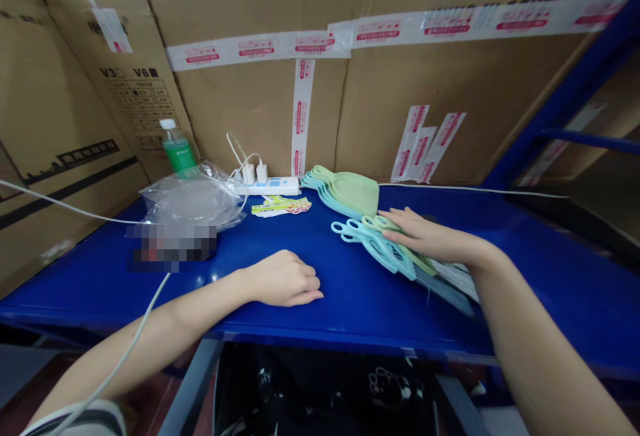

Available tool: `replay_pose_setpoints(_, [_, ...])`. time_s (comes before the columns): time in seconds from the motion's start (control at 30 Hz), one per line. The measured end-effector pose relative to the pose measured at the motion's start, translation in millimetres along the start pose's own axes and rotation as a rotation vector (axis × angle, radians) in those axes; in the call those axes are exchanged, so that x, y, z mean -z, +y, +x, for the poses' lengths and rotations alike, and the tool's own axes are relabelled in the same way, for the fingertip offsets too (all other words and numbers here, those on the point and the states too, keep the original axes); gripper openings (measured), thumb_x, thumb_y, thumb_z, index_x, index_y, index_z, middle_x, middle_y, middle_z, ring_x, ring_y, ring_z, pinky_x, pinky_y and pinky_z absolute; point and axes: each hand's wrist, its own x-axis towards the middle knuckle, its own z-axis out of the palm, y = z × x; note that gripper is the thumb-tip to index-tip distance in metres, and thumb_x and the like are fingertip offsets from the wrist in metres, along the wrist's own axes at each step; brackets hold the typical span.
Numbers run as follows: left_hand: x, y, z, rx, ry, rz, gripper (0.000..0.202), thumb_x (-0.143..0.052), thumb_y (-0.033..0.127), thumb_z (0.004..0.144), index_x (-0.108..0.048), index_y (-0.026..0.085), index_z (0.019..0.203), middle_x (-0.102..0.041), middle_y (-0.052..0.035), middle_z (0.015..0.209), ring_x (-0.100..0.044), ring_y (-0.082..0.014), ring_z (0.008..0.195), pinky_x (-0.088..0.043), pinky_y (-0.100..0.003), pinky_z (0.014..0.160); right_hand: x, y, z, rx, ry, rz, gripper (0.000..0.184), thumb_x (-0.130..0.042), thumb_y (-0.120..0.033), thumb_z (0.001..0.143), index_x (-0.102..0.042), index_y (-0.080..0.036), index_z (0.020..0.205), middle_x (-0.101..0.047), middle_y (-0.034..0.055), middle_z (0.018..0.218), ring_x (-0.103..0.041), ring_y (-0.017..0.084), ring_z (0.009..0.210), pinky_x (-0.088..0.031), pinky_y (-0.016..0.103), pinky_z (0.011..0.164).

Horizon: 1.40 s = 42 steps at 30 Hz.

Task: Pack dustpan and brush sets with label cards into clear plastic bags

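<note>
My left hand (290, 281) rests on the blue tabletop, its fingers curled into a loose fist; nothing shows in it. My right hand (425, 235) lies flat with fingers stretched out over a bunch of small hand brushes. Light-blue brushes (380, 249) with ring-ended handles fan out to the left of its fingers. Pale green brush handles (383, 224) lie partly under the fingertips. The bristles (450, 293) point right and toward the front edge, partly hidden by my hand and wrist. Just behind them is a stack of small dustpans (355, 193), green on top and blue below.
A white power strip (275, 186) with plugged-in chargers lies at the back. Before it are colourful paper labels (281, 206). At left are clear plastic bags (193, 199), a green-labelled bottle (179, 153) and a blurred-out object (173, 247). Taped cardboard (240, 109) walls the back; a white cable crosses my left arm.
</note>
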Motion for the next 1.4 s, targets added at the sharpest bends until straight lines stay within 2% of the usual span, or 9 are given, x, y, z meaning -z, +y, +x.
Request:
replay_pose_setpoints(0.17, [0.4,1,-1,-0.001,0.002,0.0,0.032,-0.046,0.029,0.092,-0.052,0.018,0.062,-0.056,0.0026,0.058,-0.051,-0.0107,0.051,-0.034,-0.026,0.051,-2,-9,3,-0.02,0.043,-0.025,0.088,-0.023,-0.071,0.081,-0.03,-0.011,0.144,-0.023,0.0157,0.15,-0.011,0.035,0.138,-0.022,0.055,0.109])
replay_pose_setpoints(0.33, [1.4,-1,0,-0.002,0.001,-0.004,0.032,-0.045,0.029,0.092,-0.052,0.018,0.062,-0.057,0.0023,0.059,-0.051,-0.0106,0.051,-0.033,-0.026,0.051,3,-22,-2,-0.019,0.173,-0.109,0.08,-0.029,-0.066,0.082,-0.033,-0.014,0.143,-0.031,0.0169,0.148,-0.023,0.036,0.136,-0.029,0.053,0.106])
replay_pose_setpoints(0.47, [0.9,-1,0,-0.003,0.0,0.006,0.033,-0.044,0.03,0.092,-0.053,0.018,0.063,-0.058,0.0018,0.06,-0.052,-0.0108,0.052,-0.033,-0.026,0.052,5,-40,-10,0.121,0.315,-0.2,0.068,-0.034,-0.062,0.084,-0.044,-0.018,0.135,-0.052,0.0169,0.132,-0.049,0.036,0.119,-0.043,0.05,0.092])
replay_pose_setpoints(0.6, [-0.4,0,0,0.002,0.0,0.017,0.032,-0.045,0.03,0.092,-0.054,0.018,0.064,-0.058,0.0016,0.06,-0.053,-0.0112,0.052,-0.033,-0.027,0.051,-9,-77,-10,0.306,0.472,-0.338,0.04,-0.047,-0.038,0.088,-0.055,-0.016,0.12,-0.061,0.0159,0.113,-0.057,0.03,0.103,-0.044,0.044,0.087])
replay_pose_setpoints(0.7, [-1.1,1,-1,0.016,-0.003,0.022,0.032,-0.046,0.031,0.091,-0.054,0.018,0.063,-0.058,0.0022,0.057,-0.052,-0.0117,0.049,-0.033,-0.028,0.05,-21,-104,-4,0.459,0.424,-0.397,0.02,-0.053,-0.024,0.085,-0.062,-0.016,0.1,-0.064,0.0118,0.098,-0.058,0.025,0.09,-0.044,0.036,0.077])
replay_pose_setpoints(0.83, [-0.3,1,-1,0.025,-0.023,0.017,0.035,-0.043,0.03,0.093,-0.053,0.018,0.062,-0.057,0.0024,0.053,-0.052,-0.0118,0.048,-0.032,-0.028,0.049,-18,-119,7,0.484,0.38,-0.443,0.011,-0.053,-0.02,0.084,-0.062,-0.014,0.089,-0.063,0.0114,0.085,-0.057,0.024,0.083,-0.04,0.032,0.067])
replay_pose_setpoints(1.0, [1.7,1,0,0.018,-0.041,0.012,0.034,-0.042,0.03,0.093,-0.053,0.018,0.063,-0.059,0.0022,0.055,-0.054,-0.0118,0.049,-0.032,-0.028,0.05,-11,-120,19,0.504,0.448,-0.385,0.019,-0.042,-0.017,0.089,-0.06,-0.014,0.091,-0.062,0.0126,0.089,-0.056,0.022,0.084,-0.036,0.03,0.062])
replay_pose_setpoints(1.2, [3.0,2,0,0.033,-0.052,0.046,0.034,-0.043,0.031,0.092,-0.053,0.018,0.062,-0.059,0.0021,0.055,-0.053,-0.0126,0.049,-0.033,-0.028,0.051,-27,-111,20,0.553,0.35,-0.31,0.019,-0.041,-0.018,0.091,-0.059,-0.015,0.086,-0.064,0.0087,0.081,-0.056,0.019,0.077,-0.033,0.029,0.063])
replay_pose_setpoints(1.4, [1.5,0,0,0.018,-0.033,0.036,0.033,-0.043,0.03,0.092,-0.053,0.018,0.063,-0.06,0.002,0.055,-0.053,-0.0128,0.048,-0.033,-0.028,0.052,-25,-103,17,0.533,0.329,-0.232,0.018,-0.041,-0.021,0.092,-0.057,-0.016,0.087,-0.066,0.007,0.081,-0.057,0.018,0.072,-0.029,0.028,0.058])
